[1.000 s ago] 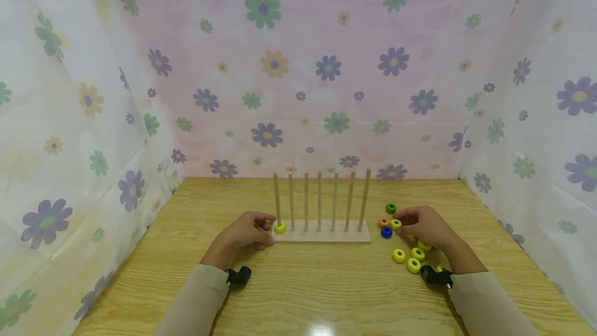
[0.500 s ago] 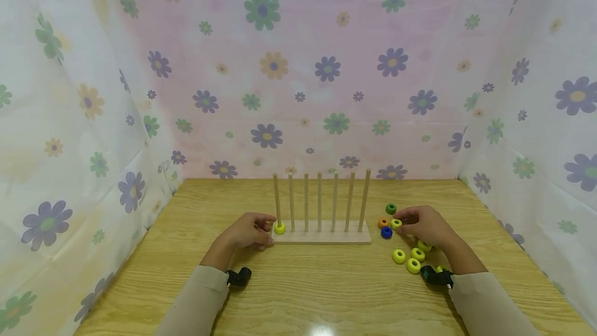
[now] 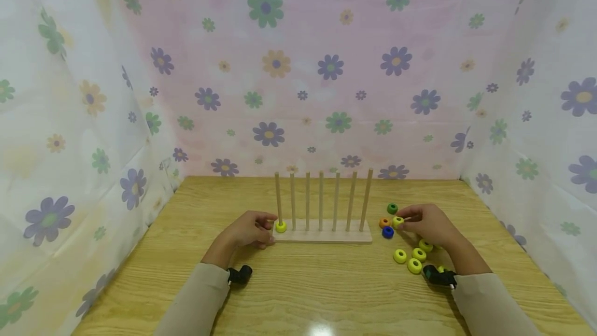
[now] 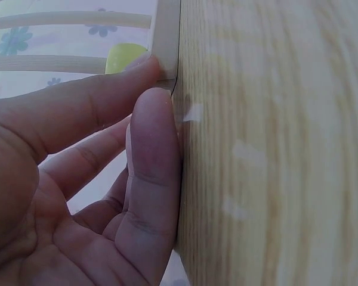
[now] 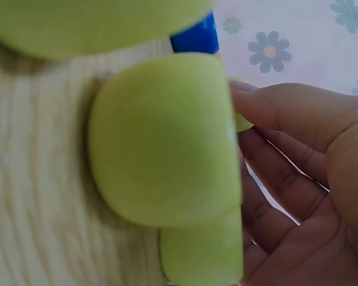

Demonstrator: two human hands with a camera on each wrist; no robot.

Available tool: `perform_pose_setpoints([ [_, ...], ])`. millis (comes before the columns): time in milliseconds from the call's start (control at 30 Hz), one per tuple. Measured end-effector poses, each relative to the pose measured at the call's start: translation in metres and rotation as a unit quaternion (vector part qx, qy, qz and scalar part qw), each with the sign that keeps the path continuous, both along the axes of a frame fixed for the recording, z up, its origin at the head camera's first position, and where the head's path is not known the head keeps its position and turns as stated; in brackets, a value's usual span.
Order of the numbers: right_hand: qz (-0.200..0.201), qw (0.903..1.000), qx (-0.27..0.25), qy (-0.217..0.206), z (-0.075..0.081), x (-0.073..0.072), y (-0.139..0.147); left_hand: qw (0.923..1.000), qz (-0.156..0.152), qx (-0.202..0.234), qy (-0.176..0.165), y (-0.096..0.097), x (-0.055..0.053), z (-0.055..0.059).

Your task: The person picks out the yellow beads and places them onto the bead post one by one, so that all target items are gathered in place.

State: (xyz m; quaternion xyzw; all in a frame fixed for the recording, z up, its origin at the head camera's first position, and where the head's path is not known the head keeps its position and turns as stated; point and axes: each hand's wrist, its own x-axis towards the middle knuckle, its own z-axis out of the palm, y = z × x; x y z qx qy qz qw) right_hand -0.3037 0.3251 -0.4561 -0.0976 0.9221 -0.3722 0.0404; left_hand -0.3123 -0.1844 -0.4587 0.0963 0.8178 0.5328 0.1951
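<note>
A wooden peg stand (image 3: 322, 236), a flat base with several upright dowels, stands mid-table with one yellow ring (image 3: 281, 227) around its leftmost peg. My left hand (image 3: 247, 229) holds the base's left end, thumb at the front corner and a finger behind; in the left wrist view the fingertips touch the base edge (image 4: 167, 42). At the right, my right hand (image 3: 426, 224) pinches another yellow ring (image 3: 398, 223) between thumb and fingers; in the right wrist view it is mostly hidden behind the thumb and a nearer ring. Close beside it are an orange ring (image 3: 384, 222), a blue ring (image 3: 387, 232) and a green ring (image 3: 392, 208).
Several loose yellow rings (image 3: 414, 266) lie on the wooden table (image 3: 298, 289) below my right hand, some partly hidden under the wrist. A black wrist camera (image 3: 438, 276) sits close over them. Flowered cloth (image 3: 303, 66) encloses the table at back and sides.
The yellow ring pinched in my right hand has risen slightly. My left hand and the peg stand have stayed in place; the head view has shifted a little.
</note>
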Motion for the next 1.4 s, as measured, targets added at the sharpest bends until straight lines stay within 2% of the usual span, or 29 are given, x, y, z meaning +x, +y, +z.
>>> perform_pose_setpoints([
  [200,-0.005,0.9999,0.000,0.009,0.005,0.001,0.001,1.0000,0.001,0.000,0.000,0.000,0.000,0.000],
  [500,-0.011,0.9985,-0.004,0.053,0.011,0.000,0.003,1.0000,0.004,0.001,0.002,0.001,0.002,0.001],
  [767,-0.015,0.9969,-0.005,0.077,0.027,0.003,-0.009,1.0000,0.003,0.005,-0.002,0.000,0.001,0.002],
  [1067,-0.012,0.9944,0.000,0.105,0.034,0.004,-0.021,1.0000,0.006,0.000,-0.002,0.000,0.001,0.002],
  [1400,-0.007,0.9927,-0.009,0.120,0.057,0.013,-0.029,1.0000,0.000,-0.002,0.000,0.001,0.003,0.004],
])
